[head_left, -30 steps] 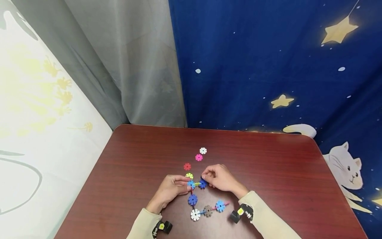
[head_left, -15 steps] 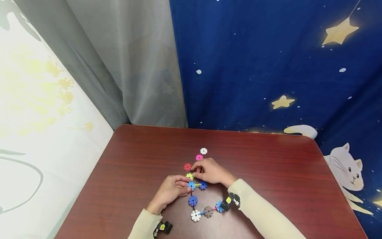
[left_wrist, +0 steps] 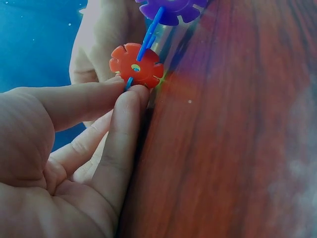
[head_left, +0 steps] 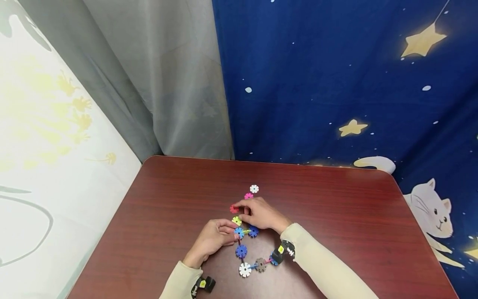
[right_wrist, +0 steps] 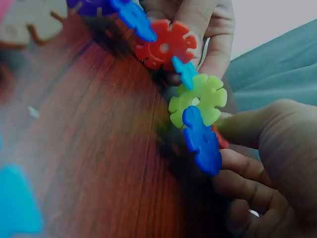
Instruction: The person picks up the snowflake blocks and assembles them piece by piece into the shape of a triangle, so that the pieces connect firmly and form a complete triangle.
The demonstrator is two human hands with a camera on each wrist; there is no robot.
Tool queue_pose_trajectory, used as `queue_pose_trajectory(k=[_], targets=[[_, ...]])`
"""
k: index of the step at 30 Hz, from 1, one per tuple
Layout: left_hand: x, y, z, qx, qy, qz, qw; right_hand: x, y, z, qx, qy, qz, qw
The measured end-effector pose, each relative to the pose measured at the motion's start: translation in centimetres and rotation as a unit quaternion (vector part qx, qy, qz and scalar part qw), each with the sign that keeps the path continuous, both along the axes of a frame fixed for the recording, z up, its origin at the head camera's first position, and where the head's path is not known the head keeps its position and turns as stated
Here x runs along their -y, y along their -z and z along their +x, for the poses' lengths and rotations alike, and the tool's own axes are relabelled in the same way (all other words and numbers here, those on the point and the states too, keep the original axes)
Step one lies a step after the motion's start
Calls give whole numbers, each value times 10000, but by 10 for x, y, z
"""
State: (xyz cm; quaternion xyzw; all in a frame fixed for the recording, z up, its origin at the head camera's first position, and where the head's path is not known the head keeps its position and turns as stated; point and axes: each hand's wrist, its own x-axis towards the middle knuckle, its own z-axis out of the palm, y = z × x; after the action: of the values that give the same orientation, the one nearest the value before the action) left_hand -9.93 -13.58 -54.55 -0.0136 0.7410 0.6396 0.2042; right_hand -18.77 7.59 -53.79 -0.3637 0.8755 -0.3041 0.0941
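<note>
A chain of notched, flower-shaped linking discs bends across the table. My left hand [head_left: 216,236] pinches its light blue disc [head_left: 239,233] between thumb and fingers; in the left wrist view a red disc [left_wrist: 136,67] stands just beyond those fingertips. From the light blue disc, a yellow-green disc [right_wrist: 198,99] leads to the dark blue end disc [head_left: 253,231]. My right hand [head_left: 263,214] reaches over the loose discs. Its index fingertip is on the loose red disc [head_left: 233,209], while the thumb sits apart, beside a loose yellow disc [head_left: 237,221]. Whether it grips the red disc is unclear.
Beyond the right hand lie a loose pink disc [head_left: 248,195] and a loose white disc [head_left: 254,189]. Nearer, the chain runs through a purple-blue disc [head_left: 241,251], a white disc [head_left: 245,270] and a brown disc [head_left: 260,265]. The brown table [head_left: 179,178] meets curtains behind.
My right hand has left the dark blue end disc and moved left and away from me, to the loose red disc. The left hand holds its place on the light blue disc.
</note>
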Motion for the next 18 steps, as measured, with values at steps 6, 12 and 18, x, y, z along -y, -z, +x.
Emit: queue_pose_trajectory(k=[6, 12, 18], targets=[[0, 0, 0, 34, -8, 93, 10000, 10, -1, -4, -392, 40, 777, 9962], [-2, 0, 1, 111, -15, 360, 9993, 8, -2, -4, -288, 171, 667, 9972], [-2, 0, 0, 67, -21, 251, 9997, -6, -4, -4, 416, 590, -360, 9967]])
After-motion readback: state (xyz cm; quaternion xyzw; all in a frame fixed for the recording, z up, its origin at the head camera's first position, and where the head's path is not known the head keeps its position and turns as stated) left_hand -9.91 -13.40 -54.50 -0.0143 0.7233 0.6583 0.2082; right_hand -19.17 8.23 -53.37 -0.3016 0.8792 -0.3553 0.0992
